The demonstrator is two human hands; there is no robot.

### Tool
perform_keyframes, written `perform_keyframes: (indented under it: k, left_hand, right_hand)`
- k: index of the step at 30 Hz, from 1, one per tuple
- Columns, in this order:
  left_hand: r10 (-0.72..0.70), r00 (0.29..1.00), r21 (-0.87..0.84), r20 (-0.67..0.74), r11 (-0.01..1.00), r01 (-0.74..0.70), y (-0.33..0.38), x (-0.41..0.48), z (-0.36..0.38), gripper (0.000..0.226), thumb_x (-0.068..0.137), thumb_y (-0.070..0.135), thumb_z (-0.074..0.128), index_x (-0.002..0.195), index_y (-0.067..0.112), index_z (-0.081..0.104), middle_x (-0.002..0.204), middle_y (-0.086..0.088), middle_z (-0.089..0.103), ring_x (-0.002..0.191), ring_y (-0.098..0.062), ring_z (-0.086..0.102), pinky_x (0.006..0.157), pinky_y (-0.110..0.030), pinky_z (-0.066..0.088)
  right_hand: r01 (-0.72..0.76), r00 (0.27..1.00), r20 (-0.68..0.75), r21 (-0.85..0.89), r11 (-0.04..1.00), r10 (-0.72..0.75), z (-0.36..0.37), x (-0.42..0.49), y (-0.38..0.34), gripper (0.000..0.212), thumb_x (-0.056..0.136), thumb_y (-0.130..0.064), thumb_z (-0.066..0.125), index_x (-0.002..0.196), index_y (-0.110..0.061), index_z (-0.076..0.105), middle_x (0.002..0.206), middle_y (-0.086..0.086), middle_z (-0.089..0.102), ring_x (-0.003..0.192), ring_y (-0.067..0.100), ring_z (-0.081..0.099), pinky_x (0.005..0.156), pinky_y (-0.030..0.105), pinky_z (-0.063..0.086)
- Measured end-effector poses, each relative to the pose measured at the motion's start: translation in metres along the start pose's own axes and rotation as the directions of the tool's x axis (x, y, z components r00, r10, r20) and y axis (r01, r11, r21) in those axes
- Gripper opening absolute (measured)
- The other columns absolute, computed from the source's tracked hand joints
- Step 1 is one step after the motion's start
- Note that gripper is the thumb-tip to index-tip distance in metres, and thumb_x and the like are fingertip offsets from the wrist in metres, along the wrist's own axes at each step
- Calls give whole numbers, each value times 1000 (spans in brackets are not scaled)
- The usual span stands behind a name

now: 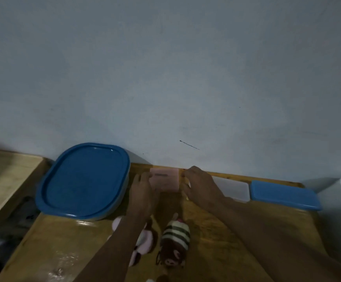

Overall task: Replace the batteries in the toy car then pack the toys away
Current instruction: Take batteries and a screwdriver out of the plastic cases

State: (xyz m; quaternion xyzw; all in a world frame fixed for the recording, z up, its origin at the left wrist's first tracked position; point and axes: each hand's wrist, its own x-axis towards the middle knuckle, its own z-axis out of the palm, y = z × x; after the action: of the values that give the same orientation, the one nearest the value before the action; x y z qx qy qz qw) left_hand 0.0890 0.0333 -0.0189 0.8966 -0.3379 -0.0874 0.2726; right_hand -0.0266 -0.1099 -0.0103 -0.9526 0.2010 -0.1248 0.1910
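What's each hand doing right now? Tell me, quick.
Left hand: fingers on the left edge of the pink box; grip unclear.
Right hand: fingers on its right edge; grip unclear.

Two bare forearms come up from the bottom edge, no sleeves on either as far as the view reaches. The left hand [143,192] carries no ring, watch or band that can be made out, and the right hand [198,184] is just as plain, wrist uncovered. No gloves. The picture is soft with blur, so nails and finer marks cannot be read.
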Motion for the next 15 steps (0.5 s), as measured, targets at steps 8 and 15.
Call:
perform_keyframes:
  k: [8,15]
  left_hand:
    - [-78,991,-100,113,991,89,-28,17,10,26,84,11,61,110,12,61,107,-5,66,98,-22,61,85,-37,53]
    - [-130,984,-366,122,916,166,-34,22,10,28,83,-3,63,103,14,73,90,9,70,79,-5,63,64,-8,49]
  right_hand:
    - [68,985,168,-120,990,-47,43,28,-10,41,85,-14,58,125,-3,53,128,18,53,119,34,46,104,37,34]
    - [127,990,94,-239,963,-107,55,26,-10,43,61,-22,83,96,-4,68,91,18,67,83,34,63,75,39,56]
